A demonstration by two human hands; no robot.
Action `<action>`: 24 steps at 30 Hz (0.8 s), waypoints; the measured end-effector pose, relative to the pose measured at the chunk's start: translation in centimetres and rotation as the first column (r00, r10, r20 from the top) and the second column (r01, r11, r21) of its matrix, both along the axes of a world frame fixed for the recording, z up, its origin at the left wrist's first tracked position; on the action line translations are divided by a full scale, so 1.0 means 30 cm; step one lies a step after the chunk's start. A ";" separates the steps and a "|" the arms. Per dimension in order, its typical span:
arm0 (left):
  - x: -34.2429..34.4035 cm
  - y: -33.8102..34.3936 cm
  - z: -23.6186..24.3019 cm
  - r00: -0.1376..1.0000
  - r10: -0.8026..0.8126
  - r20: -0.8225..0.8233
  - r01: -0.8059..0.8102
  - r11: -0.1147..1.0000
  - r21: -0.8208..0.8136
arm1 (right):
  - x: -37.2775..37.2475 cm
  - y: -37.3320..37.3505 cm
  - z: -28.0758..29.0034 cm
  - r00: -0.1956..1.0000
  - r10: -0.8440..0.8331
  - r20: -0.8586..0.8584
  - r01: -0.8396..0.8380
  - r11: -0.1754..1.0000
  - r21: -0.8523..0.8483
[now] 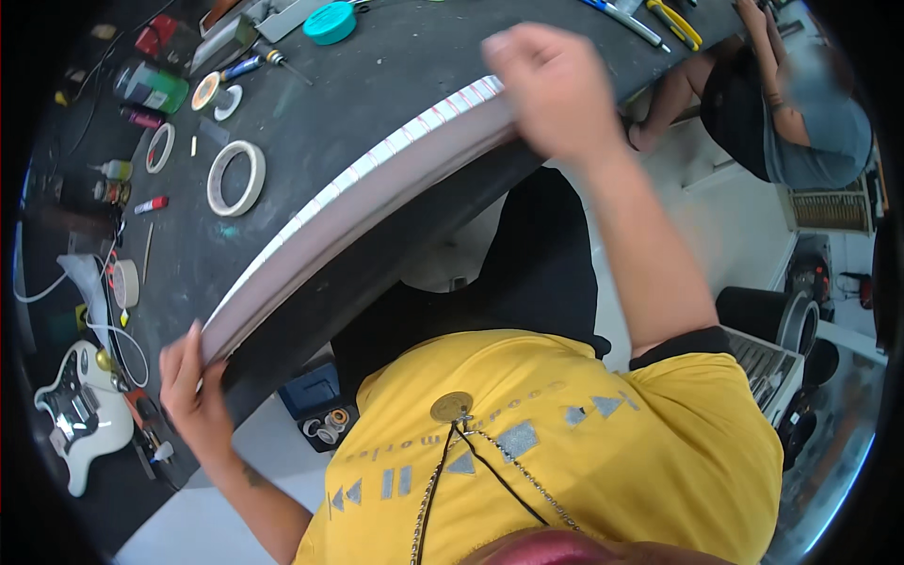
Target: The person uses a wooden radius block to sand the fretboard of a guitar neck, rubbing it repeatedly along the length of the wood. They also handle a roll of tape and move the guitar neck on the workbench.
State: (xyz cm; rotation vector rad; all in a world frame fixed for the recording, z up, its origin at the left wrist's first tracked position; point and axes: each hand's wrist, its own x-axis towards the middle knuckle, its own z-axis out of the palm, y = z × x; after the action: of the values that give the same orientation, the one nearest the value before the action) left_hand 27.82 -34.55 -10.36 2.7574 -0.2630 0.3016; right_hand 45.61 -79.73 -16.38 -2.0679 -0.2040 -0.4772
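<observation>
Nearest, below the bench edge, is the person's own yellow shirt (565, 452) with a chain and round pendant (452, 406) hanging from it. Just past it, the left hand (188, 381) is closed around the near end of a long guitar neck (367, 188), fingers wrapped over its edge. The neck lies along the front edge of the dark workbench (395, 66), its long axis running from that hand at lower left up and away to the upper right, the pale side facing the person and the taped fret edge showing along its far side. The right hand (551, 89) sits clenched on the far end, knuckles up; what lies under its palm cannot be seen. So each hand has one end, the left nearer the body, the right at full reach. Nothing lies across the neck between them. Beyond it on the bench are a large roll of masking tape (236, 177), a smaller tape ring (160, 148) and a red marker (151, 204); a white guitar body (80, 410) lies at the left end. Farther back stand a green bottle (151, 87), a teal lid (330, 22) and yellow-handled pliers (674, 23). Another person's arm (767, 56) shows at the far right, well apart
</observation>
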 end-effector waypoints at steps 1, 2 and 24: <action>-0.050 0.094 -0.008 1.000 0.008 0.010 -0.007 0.998 -0.059 | -0.050 0.070 0.022 0.999 0.027 0.019 -0.026 0.999 -0.032; -0.054 0.073 -0.010 1.000 0.003 0.020 -0.001 0.997 -0.072 | -0.049 0.057 0.027 1.000 0.009 0.028 -0.009 1.000 -0.002; 0.106 -0.298 0.019 0.995 -0.097 0.017 0.098 0.994 -0.037 | 0.168 -0.230 -0.036 0.987 -0.128 -0.102 0.139 0.984 0.115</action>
State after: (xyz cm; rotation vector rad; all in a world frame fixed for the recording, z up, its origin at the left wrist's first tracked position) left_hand 31.01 -43.49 -9.81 2.6952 -0.3906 0.2994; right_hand 50.66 -86.63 -17.46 -1.9869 0.0197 -0.4606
